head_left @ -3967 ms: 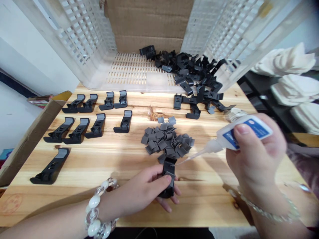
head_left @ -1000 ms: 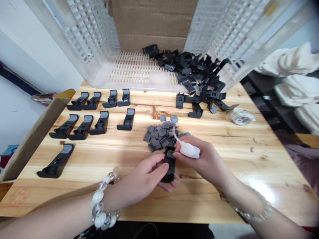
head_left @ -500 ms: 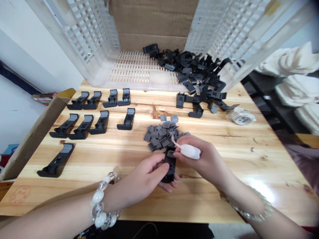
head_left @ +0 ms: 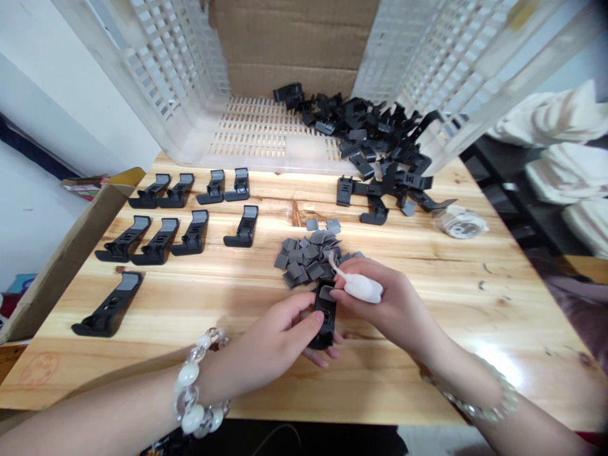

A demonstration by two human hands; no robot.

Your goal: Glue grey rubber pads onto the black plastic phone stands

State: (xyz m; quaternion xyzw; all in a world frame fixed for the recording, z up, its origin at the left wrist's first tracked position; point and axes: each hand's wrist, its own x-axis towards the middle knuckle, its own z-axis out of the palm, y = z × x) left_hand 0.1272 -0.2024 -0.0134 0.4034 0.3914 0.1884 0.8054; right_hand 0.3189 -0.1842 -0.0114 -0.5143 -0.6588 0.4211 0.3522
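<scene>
The right hand (head_left: 384,304), raised well to the right of the clip (head_left: 325,320) four seconds ago, now rests against the clip's far end. The glue bottle (head_left: 363,289) is tucked in its palm, and a fingertip presses a newly placed grey pad (head_left: 327,292).

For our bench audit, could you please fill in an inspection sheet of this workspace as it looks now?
Surface: wooden table, pale planks, a dark knot near the middle.
Work items: black clip with a grey pad at its top end; glue bottle; pile of loose grey pads; nine padded clips in rows at left.
Clutter: heap of black clips spilling from the white crate; clear roll.
Hands: left hand holds the black clip; right hand holds the glue bottle, a fingertip at the pad.
Cables: nothing seen on the table.
Surroundings: cardboard box at left; white bundles at right.
</scene>
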